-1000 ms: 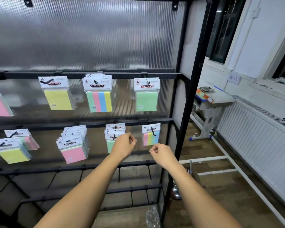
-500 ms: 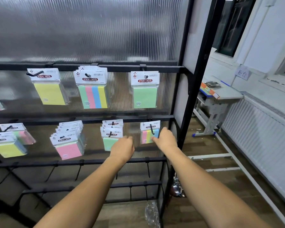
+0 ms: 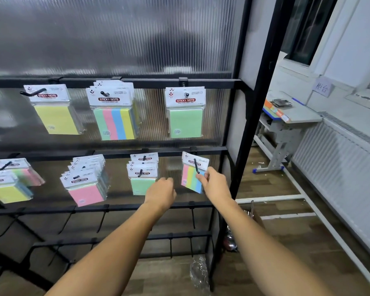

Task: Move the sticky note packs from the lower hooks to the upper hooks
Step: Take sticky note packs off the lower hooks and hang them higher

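A black metal display rack (image 3: pixel 150 83) backed by a ribbed translucent panel carries the goods on two hook rails. On the upper rail hang a pale yellow sticky note pack (image 3: pixel 56 118), a stack of packs striped green, pink, blue and yellow (image 3: pixel 115 122), and a plain mint green pack (image 3: pixel 186 122). Each has a white header card printed "STICKY NOTE" in red.

The lower rail (image 3: pixel 115 153) holds a fanned stack of pink packs (image 3: pixel 87 193) and a smaller bunch of green packs (image 3: pixel 140 184). At its right end hangs a single pack striped pink, yellow, green and blue (image 3: pixel 190 178). That striped pack hangs on its black hook (image 3: pixel 196 165), tilted, with its lower corner swung to the right. The right grip (image 3: pixel 216 186) pinches its lower right edge between thumb and forefinger.

The left grip (image 3: pixel 161 192) hovers in front of the green bunch with its back to the camera and its fingers curled away. Whether it touches or holds anything cannot be told. Further left on the lower level hang a yellow pack (image 3: pixel 8 192) and a pastel striped one (image 3: pixel 26 174).

Beyond the rack stands a grey tabletop (image 3: pixel 303 116) with a few flat items on it, beside a white radiator (image 3: pixel 340 157).
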A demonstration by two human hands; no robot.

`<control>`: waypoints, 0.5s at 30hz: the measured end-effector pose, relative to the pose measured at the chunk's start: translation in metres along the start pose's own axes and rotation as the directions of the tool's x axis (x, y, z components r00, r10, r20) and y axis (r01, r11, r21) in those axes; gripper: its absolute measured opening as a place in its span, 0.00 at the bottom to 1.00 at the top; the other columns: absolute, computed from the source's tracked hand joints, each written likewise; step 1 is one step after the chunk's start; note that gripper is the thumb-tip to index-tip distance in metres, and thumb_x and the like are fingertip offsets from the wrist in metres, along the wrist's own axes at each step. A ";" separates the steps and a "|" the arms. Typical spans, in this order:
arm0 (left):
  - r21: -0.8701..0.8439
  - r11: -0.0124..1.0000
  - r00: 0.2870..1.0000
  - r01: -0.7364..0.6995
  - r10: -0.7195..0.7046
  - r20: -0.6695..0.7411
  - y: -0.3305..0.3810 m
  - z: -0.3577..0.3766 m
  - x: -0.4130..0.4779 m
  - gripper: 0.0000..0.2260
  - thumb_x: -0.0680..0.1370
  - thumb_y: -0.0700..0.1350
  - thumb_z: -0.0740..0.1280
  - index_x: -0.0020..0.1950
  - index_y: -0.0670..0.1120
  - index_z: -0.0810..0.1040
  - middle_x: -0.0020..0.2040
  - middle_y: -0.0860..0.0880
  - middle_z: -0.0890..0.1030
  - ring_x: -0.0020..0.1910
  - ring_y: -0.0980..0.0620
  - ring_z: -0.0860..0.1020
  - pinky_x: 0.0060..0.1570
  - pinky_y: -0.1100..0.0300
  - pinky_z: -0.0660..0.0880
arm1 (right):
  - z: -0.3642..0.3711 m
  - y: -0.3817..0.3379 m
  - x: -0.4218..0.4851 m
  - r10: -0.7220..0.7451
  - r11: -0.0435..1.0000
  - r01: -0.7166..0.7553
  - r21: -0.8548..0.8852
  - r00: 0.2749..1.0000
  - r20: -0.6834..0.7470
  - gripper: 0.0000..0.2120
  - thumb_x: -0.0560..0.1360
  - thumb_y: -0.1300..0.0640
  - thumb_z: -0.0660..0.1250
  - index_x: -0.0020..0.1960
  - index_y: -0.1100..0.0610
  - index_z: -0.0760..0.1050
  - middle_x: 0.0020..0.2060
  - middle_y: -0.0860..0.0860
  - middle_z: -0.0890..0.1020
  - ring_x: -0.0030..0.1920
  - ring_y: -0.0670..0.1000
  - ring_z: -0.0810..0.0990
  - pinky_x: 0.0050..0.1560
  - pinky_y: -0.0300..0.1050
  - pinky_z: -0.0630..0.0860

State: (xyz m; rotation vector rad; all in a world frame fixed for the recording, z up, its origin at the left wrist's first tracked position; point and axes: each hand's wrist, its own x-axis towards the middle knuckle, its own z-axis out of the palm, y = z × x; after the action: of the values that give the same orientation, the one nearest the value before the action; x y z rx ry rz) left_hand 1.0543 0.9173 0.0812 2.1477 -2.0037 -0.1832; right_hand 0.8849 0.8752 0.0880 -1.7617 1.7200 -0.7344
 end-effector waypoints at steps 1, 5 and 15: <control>-0.001 1.000 1.000 -0.002 0.002 0.007 0.000 0.000 0.000 0.08 0.79 0.44 0.60 0.54 0.42 0.74 0.53 0.43 0.78 0.50 0.43 0.78 0.47 0.51 0.77 | 0.000 0.002 -0.006 -0.019 0.999 0.019 0.036 1.000 -0.003 0.13 0.79 0.49 0.64 0.42 0.54 0.65 0.40 0.50 0.77 0.40 0.51 0.77 0.30 0.42 0.67; -0.018 1.000 1.000 -0.017 0.017 0.014 0.000 0.000 -0.002 0.07 0.79 0.45 0.60 0.52 0.42 0.74 0.52 0.43 0.78 0.49 0.43 0.78 0.47 0.51 0.76 | -0.008 0.002 -0.024 -0.048 0.995 0.049 0.084 0.999 -0.018 0.06 0.81 0.53 0.62 0.53 0.56 0.70 0.45 0.51 0.80 0.43 0.50 0.78 0.32 0.38 0.68; -0.158 0.987 0.999 0.008 -0.014 -0.037 0.007 -0.003 0.016 0.13 0.82 0.48 0.59 0.60 0.40 0.71 0.57 0.40 0.78 0.55 0.39 0.78 0.52 0.49 0.74 | -0.031 0.008 -0.084 -0.116 0.993 0.116 -0.008 0.992 -0.043 0.05 0.81 0.55 0.60 0.48 0.54 0.68 0.40 0.47 0.76 0.40 0.51 0.75 0.37 0.45 0.70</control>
State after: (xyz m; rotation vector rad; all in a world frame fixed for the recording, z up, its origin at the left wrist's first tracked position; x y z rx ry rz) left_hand 1.0496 0.9008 0.0865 2.0490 -1.8889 -0.2908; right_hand 0.8545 0.9588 0.1040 -1.8744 1.6598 -0.8239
